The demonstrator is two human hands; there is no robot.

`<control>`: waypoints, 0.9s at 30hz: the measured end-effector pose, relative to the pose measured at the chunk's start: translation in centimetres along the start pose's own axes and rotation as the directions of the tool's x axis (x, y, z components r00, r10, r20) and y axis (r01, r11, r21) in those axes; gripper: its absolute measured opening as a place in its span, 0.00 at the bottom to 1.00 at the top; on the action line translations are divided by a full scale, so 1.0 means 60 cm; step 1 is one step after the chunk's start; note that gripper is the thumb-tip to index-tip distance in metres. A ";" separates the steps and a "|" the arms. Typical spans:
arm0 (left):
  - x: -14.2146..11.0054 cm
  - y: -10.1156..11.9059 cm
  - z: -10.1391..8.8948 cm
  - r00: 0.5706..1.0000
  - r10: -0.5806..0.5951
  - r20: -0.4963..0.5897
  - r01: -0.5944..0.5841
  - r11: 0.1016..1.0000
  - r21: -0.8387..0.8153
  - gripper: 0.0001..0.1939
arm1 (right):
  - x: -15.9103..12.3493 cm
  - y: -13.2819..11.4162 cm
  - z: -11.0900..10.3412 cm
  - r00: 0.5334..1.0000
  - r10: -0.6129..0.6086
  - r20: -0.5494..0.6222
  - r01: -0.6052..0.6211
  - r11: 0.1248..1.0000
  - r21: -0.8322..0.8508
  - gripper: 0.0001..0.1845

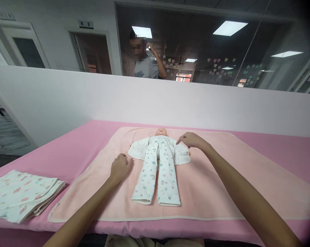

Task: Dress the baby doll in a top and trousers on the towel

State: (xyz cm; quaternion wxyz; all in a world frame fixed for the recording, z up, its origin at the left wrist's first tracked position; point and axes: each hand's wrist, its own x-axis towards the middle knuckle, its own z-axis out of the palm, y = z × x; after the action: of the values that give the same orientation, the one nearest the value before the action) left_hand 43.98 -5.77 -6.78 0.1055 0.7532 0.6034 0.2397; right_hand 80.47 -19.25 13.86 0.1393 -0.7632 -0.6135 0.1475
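Observation:
A baby doll [161, 131] lies face up with its head toward the wall. It wears a white top [139, 148] with wide sleeves spread to both sides. White patterned baby pants [167, 175] lie over its front, legs pointing toward me. Beside the left-hand sleeve, my left hand [120, 168] hovers low over the mat with loosely bent fingers apart, holding nothing. My right hand [192, 140] is above the right-hand sleeve, index finger stretched toward the doll's shoulder. Whether that fingertip touches the cloth, I cannot tell.
A peach mat [209, 192] with a pale edge lies under the doll on a pink-covered table [75, 144]. Folded white cloth with a pink print [23, 193] sits at the front left corner. Behind stands a white low wall [170, 103] with a glass window [196, 41] reflecting a person.

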 end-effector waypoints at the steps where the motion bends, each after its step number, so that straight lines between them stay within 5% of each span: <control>1: 0.009 0.000 -0.004 0.999 -0.031 0.007 0.031 1.000 0.000 0.30 | -0.007 0.027 0.014 1.000 0.024 -0.004 -0.024 1.000 0.020 0.23; 7: 0.067 0.014 -0.020 0.993 -0.101 0.066 0.098 0.994 0.050 0.28 | -0.032 0.157 0.120 0.946 0.303 -0.113 -0.306 0.952 -0.008 0.25; 11: 0.099 0.031 -0.011 0.989 -0.084 0.119 0.077 0.995 0.064 0.24 | -0.019 0.194 0.200 0.885 0.432 -0.174 -0.438 0.899 0.006 0.38; 15: 0.123 0.037 -0.003 0.978 -0.110 0.175 0.103 0.994 0.048 0.19 | 0.011 0.211 0.245 0.874 0.452 -0.181 -0.445 0.892 0.078 0.29; 22: 0.139 0.043 -0.010 0.969 -0.103 0.223 0.138 0.980 -0.145 0.19 | 0.032 0.224 0.230 0.927 0.344 -0.152 -0.306 0.925 0.226 0.16; 25: 0.146 0.109 -0.011 0.994 -0.050 0.099 0.074 0.963 -0.258 0.16 | 0.055 0.175 0.190 0.922 0.274 -0.273 -0.191 0.936 0.297 0.13; 27: 0.149 0.169 -0.007 0.994 0.107 -0.039 -0.114 0.932 -0.346 0.12 | 0.080 0.119 0.169 0.907 0.176 -0.384 -0.057 0.952 0.301 0.12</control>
State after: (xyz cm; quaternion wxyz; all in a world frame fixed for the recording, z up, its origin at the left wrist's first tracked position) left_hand 53.87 0.23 0.21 0.2172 0.7531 0.5095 0.3552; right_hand 83.83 -15.70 1.49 0.3621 -0.7847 -0.4966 0.0803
